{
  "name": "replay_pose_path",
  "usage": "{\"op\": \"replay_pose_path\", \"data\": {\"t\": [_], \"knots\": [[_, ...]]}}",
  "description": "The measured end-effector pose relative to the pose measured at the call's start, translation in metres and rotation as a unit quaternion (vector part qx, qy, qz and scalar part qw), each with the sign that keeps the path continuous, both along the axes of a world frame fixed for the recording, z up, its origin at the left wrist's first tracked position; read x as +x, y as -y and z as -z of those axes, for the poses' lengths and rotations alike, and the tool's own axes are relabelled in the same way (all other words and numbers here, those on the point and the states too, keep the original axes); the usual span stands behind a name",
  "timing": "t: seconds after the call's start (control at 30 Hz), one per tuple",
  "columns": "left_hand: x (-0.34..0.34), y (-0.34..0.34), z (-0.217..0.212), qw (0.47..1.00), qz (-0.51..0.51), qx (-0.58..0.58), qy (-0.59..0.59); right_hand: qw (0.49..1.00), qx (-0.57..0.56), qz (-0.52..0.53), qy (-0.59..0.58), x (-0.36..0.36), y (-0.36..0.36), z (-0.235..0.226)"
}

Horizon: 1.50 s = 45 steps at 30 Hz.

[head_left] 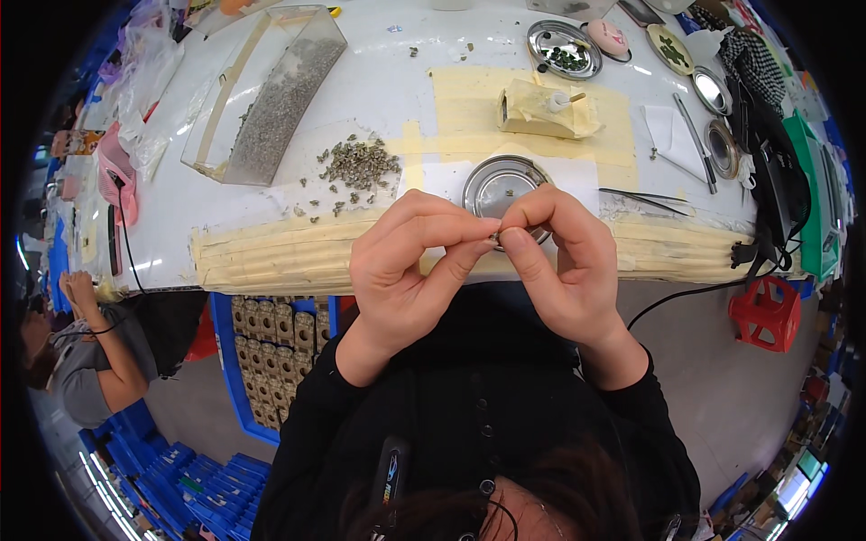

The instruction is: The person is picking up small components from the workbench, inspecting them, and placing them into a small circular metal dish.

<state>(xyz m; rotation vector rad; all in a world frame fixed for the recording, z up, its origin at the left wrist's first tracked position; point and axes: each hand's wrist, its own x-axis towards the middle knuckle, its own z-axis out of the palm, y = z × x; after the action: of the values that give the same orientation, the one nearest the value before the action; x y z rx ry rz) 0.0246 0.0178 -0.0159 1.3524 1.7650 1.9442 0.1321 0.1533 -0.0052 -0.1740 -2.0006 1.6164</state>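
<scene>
My left hand (410, 261) and my right hand (564, 257) meet fingertip to fingertip over the table's near edge. Between their pinched thumbs and forefingers is a small metallic part (495, 236), mostly hidden by the fingers. Just beyond the hands lies a round steel dish (483, 185), partly covered by them, with a tiny part in it. To the left, a loose pile of small metal parts (361, 164) is spread on the white tabletop. Tweezers (645, 200) rest on the right.
A clear bin (280, 99) of small parts lies at the back left. Beyond the dish stands a taped block (546, 108). Farther right are a steel plate with dark green pieces (566, 59) and a pen-like tool (695, 140). Below the table edge sits a blue crate (236, 383).
</scene>
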Motion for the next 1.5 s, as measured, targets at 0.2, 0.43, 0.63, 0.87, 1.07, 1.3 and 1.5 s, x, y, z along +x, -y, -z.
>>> {"op": "replay_pose_path", "data": {"t": [0.2, 0.43, 0.63, 0.87, 1.07, 1.3, 1.5], "knots": [[0.0032, -0.0011, 0.0009, 1.0, -0.005, 0.005, 0.026, 1.0, 0.001, 0.006, -0.013, -0.0005, 0.0002, -0.0001], [0.0043, -0.0035, 0.0026, 0.999, -0.017, 0.022, 0.033, 0.999, 0.036, 0.017, -0.024, -0.0008, -0.0006, -0.0004], [0.0051, -0.0054, 0.0022, 0.998, -0.022, 0.033, 0.04, 1.0, 0.022, 0.013, -0.017, -0.0004, -0.0005, -0.0019], [0.0039, -0.0053, 0.0, 0.999, -0.04, 0.026, -0.006, 0.999, 0.042, 0.019, -0.017, -0.0006, -0.0012, -0.002], [0.0038, -0.0061, -0.0008, 0.999, -0.037, 0.029, -0.003, 1.0, 0.021, 0.011, -0.015, -0.0005, -0.0014, -0.0017], [0.0033, -0.0057, -0.0012, 0.998, -0.053, 0.022, -0.041, 1.0, 0.022, 0.006, -0.02, -0.0014, -0.0015, -0.0007], [0.0033, -0.0062, -0.0052, 0.99, -0.087, 0.004, -0.11, 0.998, 0.058, 0.023, -0.025, -0.0014, -0.001, 0.0002]]}}
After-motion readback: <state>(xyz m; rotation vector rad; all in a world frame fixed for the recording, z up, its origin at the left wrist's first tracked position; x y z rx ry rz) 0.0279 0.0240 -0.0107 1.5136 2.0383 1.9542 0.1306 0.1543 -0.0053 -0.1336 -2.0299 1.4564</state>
